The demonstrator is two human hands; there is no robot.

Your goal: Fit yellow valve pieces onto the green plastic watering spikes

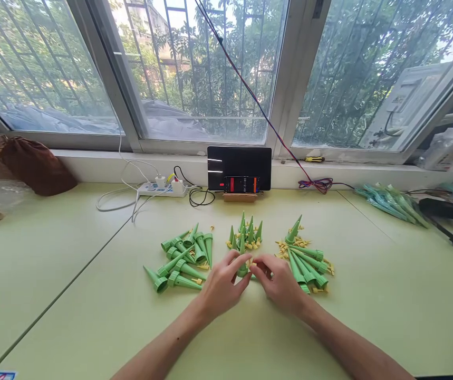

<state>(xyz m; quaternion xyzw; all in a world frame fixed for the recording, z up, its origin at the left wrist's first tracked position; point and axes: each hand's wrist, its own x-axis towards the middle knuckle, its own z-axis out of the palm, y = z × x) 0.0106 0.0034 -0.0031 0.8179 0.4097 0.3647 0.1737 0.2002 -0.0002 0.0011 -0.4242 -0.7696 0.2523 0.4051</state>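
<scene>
My left hand (pixel 223 282) is closed round the lower part of a green plastic watering spike (pixel 242 247), held upright with its tip up. The fingertips of my right hand (pixel 281 283) pinch a small yellow plastic valve (pixel 252 263) against the side of that spike; the exact contact is hidden by the fingers. Just behind my hands stands a group of upright green spikes (pixel 259 231) with yellow valves at their bases. To the left lies a loose pile of green spikes (pixel 186 268). On the right, more spikes (pixel 308 266) lie among scattered yellow valves (pixel 283 249).
A phone (pixel 242 184) showing a timer leans against a dark tablet (pixel 239 158) at the back. A white power strip (pixel 163 189) with cables is left of it. Bagged green and blue pieces (pixel 392 203) and a black strapped object (pixel 447 214) lie far right.
</scene>
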